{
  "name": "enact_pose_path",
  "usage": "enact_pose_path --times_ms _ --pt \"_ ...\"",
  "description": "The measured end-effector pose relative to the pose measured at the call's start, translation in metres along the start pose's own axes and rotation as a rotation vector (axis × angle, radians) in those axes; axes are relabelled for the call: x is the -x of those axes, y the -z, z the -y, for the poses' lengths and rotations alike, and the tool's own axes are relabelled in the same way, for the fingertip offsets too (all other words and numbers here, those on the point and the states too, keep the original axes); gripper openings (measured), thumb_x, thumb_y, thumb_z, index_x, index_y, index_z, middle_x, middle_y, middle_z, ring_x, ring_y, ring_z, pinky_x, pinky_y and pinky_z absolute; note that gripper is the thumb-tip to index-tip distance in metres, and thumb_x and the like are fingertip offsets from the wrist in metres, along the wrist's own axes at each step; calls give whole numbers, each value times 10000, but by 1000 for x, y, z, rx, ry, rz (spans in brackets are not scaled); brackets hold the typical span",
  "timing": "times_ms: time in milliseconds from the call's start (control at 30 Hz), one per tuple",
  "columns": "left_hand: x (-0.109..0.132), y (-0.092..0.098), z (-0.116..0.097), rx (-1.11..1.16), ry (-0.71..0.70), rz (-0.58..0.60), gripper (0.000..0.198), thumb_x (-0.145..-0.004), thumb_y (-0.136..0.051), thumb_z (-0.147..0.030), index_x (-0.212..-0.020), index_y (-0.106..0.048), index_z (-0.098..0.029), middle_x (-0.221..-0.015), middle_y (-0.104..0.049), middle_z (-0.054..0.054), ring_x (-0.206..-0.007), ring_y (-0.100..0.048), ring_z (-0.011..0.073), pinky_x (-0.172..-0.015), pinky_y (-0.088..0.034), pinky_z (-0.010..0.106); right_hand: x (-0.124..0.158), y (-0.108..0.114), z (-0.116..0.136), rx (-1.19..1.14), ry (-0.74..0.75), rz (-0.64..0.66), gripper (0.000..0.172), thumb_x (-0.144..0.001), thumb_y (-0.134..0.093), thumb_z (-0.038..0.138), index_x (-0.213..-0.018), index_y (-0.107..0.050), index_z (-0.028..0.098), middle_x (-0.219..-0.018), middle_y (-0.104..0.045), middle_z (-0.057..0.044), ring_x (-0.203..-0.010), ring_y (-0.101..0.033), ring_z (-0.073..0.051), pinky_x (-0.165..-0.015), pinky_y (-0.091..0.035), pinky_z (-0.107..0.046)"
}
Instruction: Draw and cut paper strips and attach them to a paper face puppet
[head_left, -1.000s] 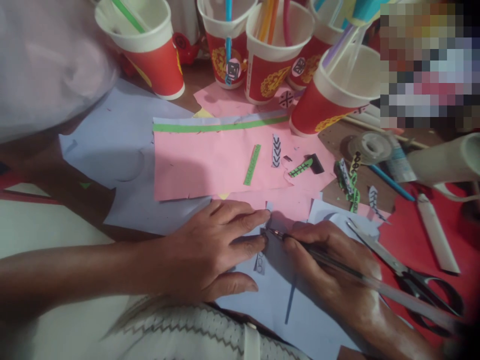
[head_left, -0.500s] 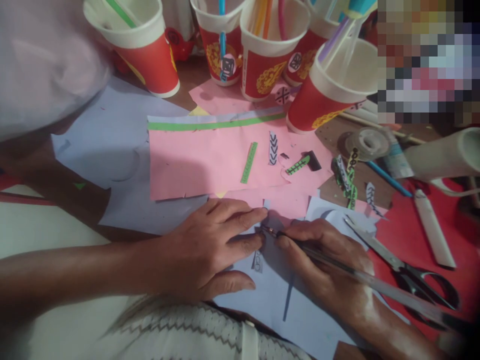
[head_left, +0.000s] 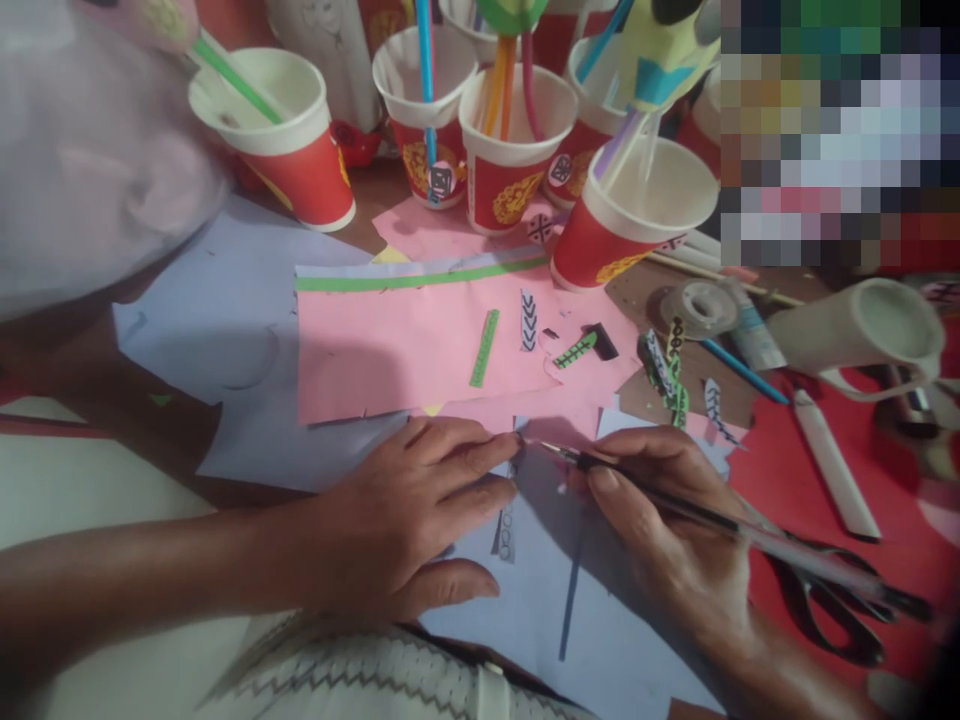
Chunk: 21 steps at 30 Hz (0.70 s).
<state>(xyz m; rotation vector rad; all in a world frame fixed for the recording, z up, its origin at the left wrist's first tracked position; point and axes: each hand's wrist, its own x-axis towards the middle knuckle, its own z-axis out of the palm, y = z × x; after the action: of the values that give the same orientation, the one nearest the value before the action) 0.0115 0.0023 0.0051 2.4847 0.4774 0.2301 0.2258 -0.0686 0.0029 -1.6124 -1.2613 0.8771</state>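
Observation:
My left hand (head_left: 405, 515) lies flat with fingers stretched out, pressing down a lavender paper sheet (head_left: 592, 620) and a narrow patterned paper strip (head_left: 507, 528) beside its fingertips. My right hand (head_left: 667, 520) is closed round a thin black pen (head_left: 720, 522), its tip touching the paper just past my left index fingertip. A large pink paper sheet (head_left: 390, 350) lies beyond both hands.
Several red-and-white paper cups (head_left: 289, 150) with coloured straws stand at the back. Cut patterned strips (head_left: 529, 320) and a green strip (head_left: 484, 348) lie on the pink sheet. Scissors (head_left: 825, 590) rest on red paper at right, near a tape roll (head_left: 697, 305) and a white tube (head_left: 855, 325). Another person's sleeve (head_left: 90, 170) fills the upper left.
The view tilted upward, so everything sits lower in frame. My right hand lifted slightly and the pen tip moved up along the strip. My left hand stayed flat.

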Motion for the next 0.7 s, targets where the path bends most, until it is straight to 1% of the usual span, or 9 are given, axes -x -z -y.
enact_pose_path --times_ms 67,167,333,467,567,633,700 --pt "0 1 0 6 6 1 490 -839 -499 -460 -1192 -546 -124 -1376 -448 146 -1176 -384 339 -925 -323 506 1 0 -2 31 -3 3 129 -800 -625 199 -917 -588 241 -734 -661 7 -614 -637 -146 -511 -506 -233" --pt "0 2 0 6 -10 15 521 -840 -499 -473 -1219 -526 -117 -1378 -442 149 -1182 -375 341 -934 -314 510 2 0 -3 63 -1 9 158 -793 -638 199 -935 -591 249 -778 -670 8 -645 -647 -141 -541 -517 -224" --pt "0 4 1 -6 -21 43 558 -814 -526 -511 -1218 -533 -127 -1326 -475 155 -1172 -382 349 -918 -326 515 2 0 -3 121 0 18 128 -804 -626 233 -921 -579 258 -742 -663 16 -617 -640 -137 -551 -525 -232" --pt "-1 7 1 -3 -57 37 559 -815 -512 -532 -1211 -541 -139 -1273 -508 155 -1143 -408 341 -891 -351 489 2 0 -3 128 10 58 108 -810 -614 237 -905 -569 263 -736 -660 13 -616 -632 -139 -515 -510 -218" --pt "-1 8 0 -5 -43 37 593 -823 -500 -530 -1261 -495 -130 -1286 -511 147 -1145 -414 332 -917 -331 478 1 -1 -2 117 7 80 81 -811 -611 232 -873 -568 262 -722 -648 21 -602 -615 -123 -496 -499 -190" --pt "0 8 0 -7 -42 42 638 -827 -489 -538 -1300 -452 -111 -1304 -506 146 -1153 -413 326 -937 -315 470 0 -2 -2 104 21 73 85 -806 -614 219 -864 -567 261 -713 -637 30 -596 -605 -111 -509 -502 -177" --pt "1 7 0 -17 -36 48 646 -828 -477 -549 -1302 -449 -110 -1320 -498 142 -1156 -414 324 -941 -308 471 -1 -3 -2 91 30 68 100 -803 -615 205 -870 -564 260 -711 -630 36 -598 -600 -103 -526 -505 -170"
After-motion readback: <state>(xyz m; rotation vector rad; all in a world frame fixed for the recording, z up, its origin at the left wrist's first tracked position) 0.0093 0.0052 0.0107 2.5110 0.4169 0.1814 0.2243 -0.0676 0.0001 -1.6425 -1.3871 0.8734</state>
